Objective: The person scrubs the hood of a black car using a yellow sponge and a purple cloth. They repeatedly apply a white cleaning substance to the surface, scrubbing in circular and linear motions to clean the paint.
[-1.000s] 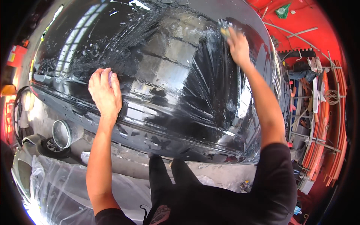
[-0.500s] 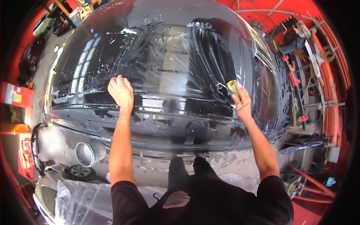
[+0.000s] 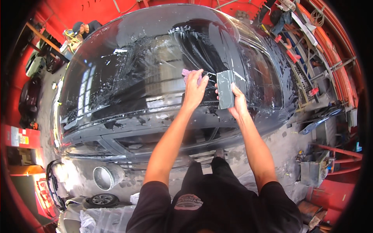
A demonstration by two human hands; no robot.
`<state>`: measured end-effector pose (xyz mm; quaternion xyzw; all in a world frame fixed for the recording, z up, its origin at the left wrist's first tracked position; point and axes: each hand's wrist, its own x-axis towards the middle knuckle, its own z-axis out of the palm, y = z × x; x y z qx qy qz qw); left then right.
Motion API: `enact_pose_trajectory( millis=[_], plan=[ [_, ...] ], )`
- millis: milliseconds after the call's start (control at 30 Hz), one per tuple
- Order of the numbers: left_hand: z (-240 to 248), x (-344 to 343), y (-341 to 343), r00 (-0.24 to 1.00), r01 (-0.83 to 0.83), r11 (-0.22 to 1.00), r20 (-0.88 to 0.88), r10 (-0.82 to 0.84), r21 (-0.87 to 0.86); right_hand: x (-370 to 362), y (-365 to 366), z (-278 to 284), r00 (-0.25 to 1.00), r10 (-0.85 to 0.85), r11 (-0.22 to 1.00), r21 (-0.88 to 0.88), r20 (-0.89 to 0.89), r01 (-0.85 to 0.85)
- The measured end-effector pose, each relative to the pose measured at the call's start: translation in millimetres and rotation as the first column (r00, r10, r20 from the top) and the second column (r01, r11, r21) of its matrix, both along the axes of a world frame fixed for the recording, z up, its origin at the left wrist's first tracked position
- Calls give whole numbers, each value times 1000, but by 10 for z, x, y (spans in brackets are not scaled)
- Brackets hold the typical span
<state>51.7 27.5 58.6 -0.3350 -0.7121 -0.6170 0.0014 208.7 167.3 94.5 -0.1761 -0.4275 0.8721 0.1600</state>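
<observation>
Below me is the wet roof of a black car [image 3: 155, 70], streaked with whitish slurry. My right hand [image 3: 239, 101] holds a flat grey-green piece of sandpaper [image 3: 225, 89], its wet face turned up and a lengthwise crease or edge showing. A crumpled pink cloth or sponge [image 3: 185, 76] pokes out past the fingers of my left hand [image 3: 195, 88], which is closed on it. Both hands are close together above the near side of the roof, the left one just left of the sandpaper.
A white bucket [image 3: 108, 178] stands on the floor at the left, near a car wheel [image 3: 103, 199]. Plastic sheeting [image 3: 107, 219] covers something behind me. Another person [image 3: 83, 29] bends beyond the car's far left. Racks with metal parts [image 3: 311, 50] line the right side.
My left hand has moved right, towards my right hand. The right hand has come inward and turned the sandpaper, so its broad face now shows. My view has shifted, revealing another person.
</observation>
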Motion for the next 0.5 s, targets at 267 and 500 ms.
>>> enact_pose_trajectory(
  millis=[267, 500],
  plan=[
    [555, 735, -714, 957, 289, 944, 47, -285, -161, -123, -529, 82, 999, -13, 995, -98, -39, 10],
    [675, 1050, -1114, 983, 175, 940, 7, -181, -294, -102, -903, 232, 991, 108, 993, -45, -74, -111]
  ],
)
